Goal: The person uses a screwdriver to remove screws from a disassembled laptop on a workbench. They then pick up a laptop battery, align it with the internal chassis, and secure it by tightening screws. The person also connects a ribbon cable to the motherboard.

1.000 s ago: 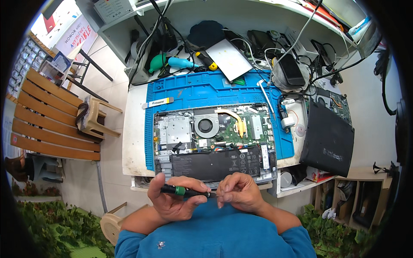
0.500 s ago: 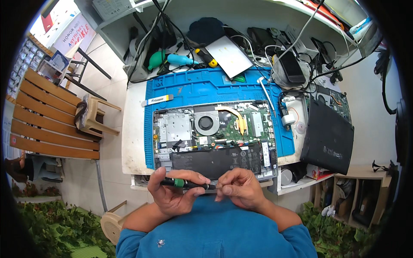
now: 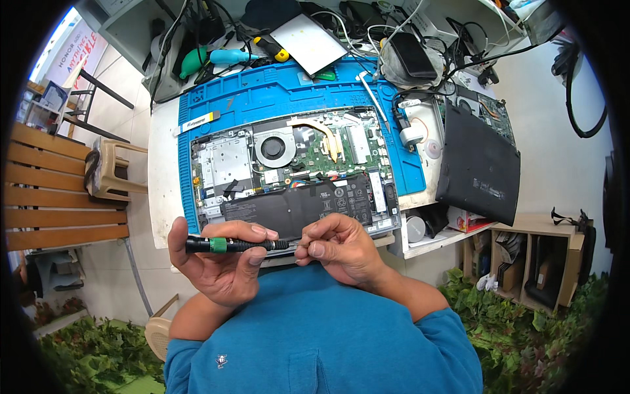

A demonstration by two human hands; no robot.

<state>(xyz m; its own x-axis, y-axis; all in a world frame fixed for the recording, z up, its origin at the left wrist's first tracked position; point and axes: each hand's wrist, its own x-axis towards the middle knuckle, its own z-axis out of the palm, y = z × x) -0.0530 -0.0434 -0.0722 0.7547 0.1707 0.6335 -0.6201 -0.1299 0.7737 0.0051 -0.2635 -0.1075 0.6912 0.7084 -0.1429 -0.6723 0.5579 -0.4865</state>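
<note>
I see the blue mat (image 3: 230,98) across the desk with the opened laptop (image 3: 226,164) on it, its battery's (image 3: 289,205) near edge partly covered from me by both hands. Just near of it, the left hand (image 3: 226,274), half closed, holds the screwdriver (image 3: 219,245) pointing right between thumb and fingers. The right hand's (image 3: 346,255) fingertips pinch together at its thin tip, hiding the end, so I cannot tell exactly what they grip.
</note>
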